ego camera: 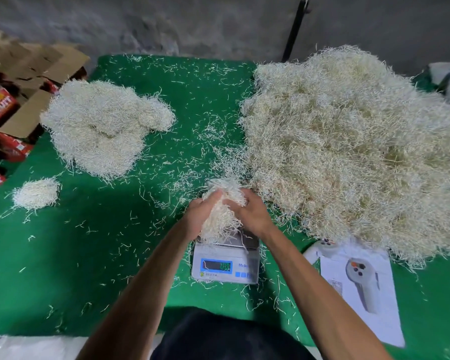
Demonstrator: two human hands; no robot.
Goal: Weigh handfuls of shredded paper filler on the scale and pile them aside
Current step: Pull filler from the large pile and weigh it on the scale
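Note:
A small white digital scale [226, 263] sits on the green cloth near the front edge, its display lit. Over its pan a handful of shredded paper filler [222, 214] is held between both hands. My left hand [196, 216] grips it from the left and my right hand [252, 211] from the right, fingers curled into the strands. The lower strands hang down onto the pan. A big heap of filler [353, 146] fills the right side. A flatter pile of filler [102, 126] lies at the back left, with a small separate clump [35, 193] in front of it.
The green cloth [89, 268] is strewn with loose strands. Open cardboard boxes [16, 100] stand off the left edge. A white sheet with a printed tool picture [361, 287] lies right of the scale. A dark pole [295, 29] leans at the grey wall behind.

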